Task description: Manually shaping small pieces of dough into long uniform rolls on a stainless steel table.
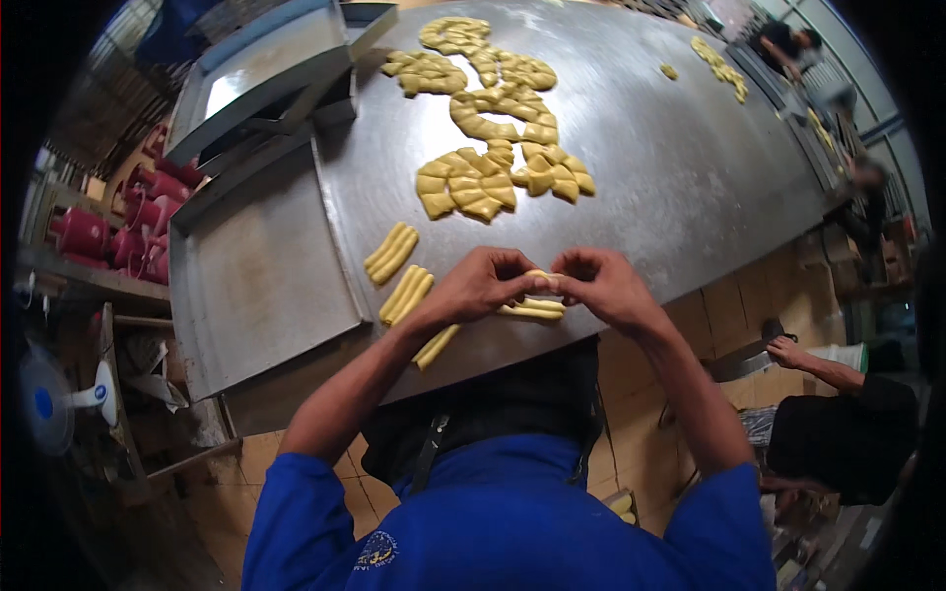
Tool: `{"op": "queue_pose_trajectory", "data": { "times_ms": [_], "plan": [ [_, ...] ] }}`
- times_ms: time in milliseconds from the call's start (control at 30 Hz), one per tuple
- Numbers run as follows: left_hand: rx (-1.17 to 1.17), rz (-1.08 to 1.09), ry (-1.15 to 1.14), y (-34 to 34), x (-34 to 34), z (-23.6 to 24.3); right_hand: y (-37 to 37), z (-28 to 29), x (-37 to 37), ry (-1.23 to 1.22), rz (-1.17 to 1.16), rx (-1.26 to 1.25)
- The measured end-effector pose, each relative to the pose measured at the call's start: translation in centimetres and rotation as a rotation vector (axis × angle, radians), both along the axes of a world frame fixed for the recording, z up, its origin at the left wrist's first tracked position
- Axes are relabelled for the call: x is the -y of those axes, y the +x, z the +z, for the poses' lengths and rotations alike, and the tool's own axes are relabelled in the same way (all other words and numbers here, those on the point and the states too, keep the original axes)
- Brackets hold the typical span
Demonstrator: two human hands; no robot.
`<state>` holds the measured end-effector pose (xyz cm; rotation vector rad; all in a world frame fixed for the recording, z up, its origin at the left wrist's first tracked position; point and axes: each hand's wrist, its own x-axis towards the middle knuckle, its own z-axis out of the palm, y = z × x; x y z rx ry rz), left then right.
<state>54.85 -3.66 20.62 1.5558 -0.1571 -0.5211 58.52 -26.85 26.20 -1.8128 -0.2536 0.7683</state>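
Note:
Close to the table's near edge, my left hand [485, 284] and my right hand [608, 286] meet with thumbs and fingertips pinched on a small piece of yellow dough [538, 275]. My fingers cover most of it. Just below them, yellow dough sticks [534, 309] lie side by side on the metal table. Left of my left hand are two bundles of dough sticks, a farther one [391, 253] and a nearer one [406, 295]. Another dough stick [437, 347] lies partly behind my left forearm. Beyond my hands, many flat cut dough pieces [467, 184] spread in curved rows.
A shallow metal tray [266, 251] sits left, with more trays [276, 59] stacked behind it. Pink-red gas cylinders [84, 232] and a fan [49, 402] are farther left. A person in black [838, 438] is at the right; others work at the far right. More dough [719, 69] lies far right.

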Motion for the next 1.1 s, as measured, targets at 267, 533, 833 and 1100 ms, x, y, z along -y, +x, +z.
{"op": "queue_pose_trajectory", "data": {
  "times_ms": [267,533,833,1100],
  "plan": [
    [0.166,-0.115,0.999,5.9,0.4,-2.2,4.7,-7.1,0.2,-0.755,0.114,0.526],
    [0.189,-0.048,0.829,4.7,-0.7,-2.9,5.4,-7.2,3.3,-0.597,0.047,0.285],
    [0.338,-0.014,0.932,4.6,0.4,-3.2,5.2,-7.7,3.4,-0.593,0.039,0.479],
    [0.253,-0.031,1.02,5.5,1.3,-2.5,4.8,-8.1,2.9,-0.58,0.025,0.571]
  ]
}}
